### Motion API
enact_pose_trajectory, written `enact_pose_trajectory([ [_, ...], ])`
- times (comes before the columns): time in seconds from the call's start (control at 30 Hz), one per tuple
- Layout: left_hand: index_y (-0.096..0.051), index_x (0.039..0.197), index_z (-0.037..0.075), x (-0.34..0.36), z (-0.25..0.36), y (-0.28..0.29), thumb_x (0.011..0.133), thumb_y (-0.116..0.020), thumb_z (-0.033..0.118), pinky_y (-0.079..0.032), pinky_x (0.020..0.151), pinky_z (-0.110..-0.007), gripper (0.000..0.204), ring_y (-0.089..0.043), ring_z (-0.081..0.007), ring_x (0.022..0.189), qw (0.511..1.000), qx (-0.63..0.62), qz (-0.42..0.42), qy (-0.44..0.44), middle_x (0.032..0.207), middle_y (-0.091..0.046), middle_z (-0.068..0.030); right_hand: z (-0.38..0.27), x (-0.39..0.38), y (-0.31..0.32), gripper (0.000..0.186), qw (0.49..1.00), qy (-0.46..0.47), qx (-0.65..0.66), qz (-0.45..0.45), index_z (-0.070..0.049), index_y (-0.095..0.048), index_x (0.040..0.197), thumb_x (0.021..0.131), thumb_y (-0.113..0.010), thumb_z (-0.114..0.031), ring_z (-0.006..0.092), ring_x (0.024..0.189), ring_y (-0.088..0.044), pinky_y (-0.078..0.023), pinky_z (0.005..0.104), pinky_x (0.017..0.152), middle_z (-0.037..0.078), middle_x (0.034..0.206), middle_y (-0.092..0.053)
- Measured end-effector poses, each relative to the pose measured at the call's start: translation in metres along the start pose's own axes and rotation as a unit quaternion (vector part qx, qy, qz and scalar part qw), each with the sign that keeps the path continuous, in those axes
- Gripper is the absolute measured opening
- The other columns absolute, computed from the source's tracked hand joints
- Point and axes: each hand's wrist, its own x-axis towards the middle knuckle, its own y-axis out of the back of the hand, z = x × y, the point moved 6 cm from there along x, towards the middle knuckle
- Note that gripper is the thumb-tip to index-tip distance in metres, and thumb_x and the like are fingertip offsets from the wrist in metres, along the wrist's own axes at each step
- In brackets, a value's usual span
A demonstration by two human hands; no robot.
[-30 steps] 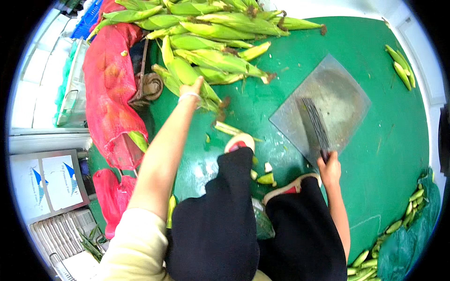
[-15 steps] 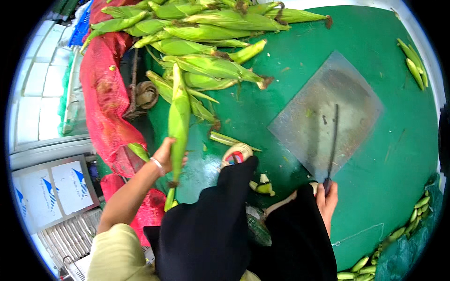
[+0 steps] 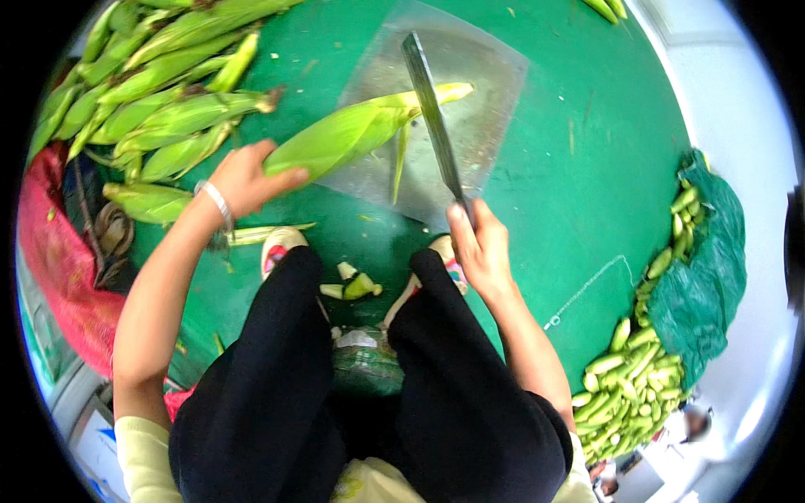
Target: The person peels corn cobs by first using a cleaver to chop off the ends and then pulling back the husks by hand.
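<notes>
An unhusked ear of corn with bright green leaves slants up to the right, its thin pale end over the grey rectangular board. My left hand is closed round its thicker lower left part. In my right hand is the dark handle of a long knife, blade pointing up and away. The blade crosses in front of the corn's thin end; I cannot tell whether it touches. A narrow strip of leaf hangs from the ear there.
More unhusked corn is heaped at the far left, beside a red mesh sack. Small cut pieces lie between my feet. Small green ears are piled at the lower right, next to a teal plastic bag.
My left hand has brought the corn from the pile's side to above the board, turning it from upright to slanted. My right hand has lifted the knife. The whole view has shifted.
</notes>
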Motion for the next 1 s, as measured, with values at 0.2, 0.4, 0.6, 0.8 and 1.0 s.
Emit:
enact_pose_trajectory([
  [0.2, -0.057, 0.093, -0.003, 0.073, 0.025, -0.02, 0.075, -0.063, 0.054, -0.043, 0.038, -0.029, 0.061, -0.053, -0.0172, 0.041, 0.995, 0.012, -0.102, 0.01, 0.057, -0.054, -0.0097, 0.067, 0.049, -0.011, 0.053, 0.997, -0.074, -0.032, 0.016, 0.003, -0.048, 0.074, 0.094, -0.039, -0.045, 0.0345, 0.055, -0.054, -0.042, 0.0416, 0.056, 0.02, 0.058, -0.052],
  [0.4, -0.057, 0.103, -0.003, 0.068, 0.019, -0.016, 0.076, -0.063, 0.052, -0.042, 0.037, -0.029, 0.061, -0.052, -0.0165, 0.04, 0.989, 0.022, -0.122, 0.075, 0.059, -0.055, -0.009, -0.009, 0.036, 0.036, 0.051, 0.989, -0.014, 0.118, 0.088, -0.005, -0.047, 0.071, 0.093, -0.035, -0.049, 0.0111, 0.045, -0.045, -0.036, 0.0263, 0.04, 0.003, 0.053, -0.047],
  [0.6, -0.059, 0.095, -0.003, 0.074, 0.025, -0.02, 0.076, -0.064, 0.049, -0.042, 0.038, -0.028, 0.056, -0.054, -0.0169, 0.042, 0.987, 0.025, -0.144, 0.067, 0.063, -0.057, -0.0095, 0.037, 0.066, 0.012, 0.058, 0.998, 0.012, 0.037, 0.047, -0.003, -0.051, 0.064, 0.094, -0.031, -0.048, 0.0166, 0.048, -0.05, -0.038, 0.0291, 0.043, 0.009, 0.051, -0.049],
  [0.8, -0.061, 0.097, -0.001, 0.07, -0.008, -0.038, 0.076, -0.067, 0.035, -0.048, 0.067, -0.033, 0.043, -0.06, -0.0192, 0.074, 0.991, 0.019, -0.111, -0.068, 0.08, -0.063, -0.0114, 0.087, 0.072, -0.032, 0.055, 0.975, -0.137, 0.163, -0.061, -0.005, -0.044, 0.068, 0.092, -0.033, -0.054, 0.0123, 0.036, -0.04, -0.033, 0.0266, 0.033, 0.003, 0.049, -0.041],
  [1.0, -0.054, 0.11, 0.003, 0.024, -0.057, -0.072, 0.08, -0.064, 0.037, -0.044, 0.042, -0.023, 0.046, -0.052, -0.0104, 0.047, 0.893, -0.41, -0.18, 0.043, 0.069, -0.056, -0.0043, 0.091, 0.058, -0.04, 0.056, 0.962, -0.173, 0.205, -0.055, -0.005, -0.043, 0.068, 0.092, -0.033, -0.054, 0.0123, 0.035, -0.04, -0.033, 0.0271, 0.033, 0.003, 0.049, -0.041],
])
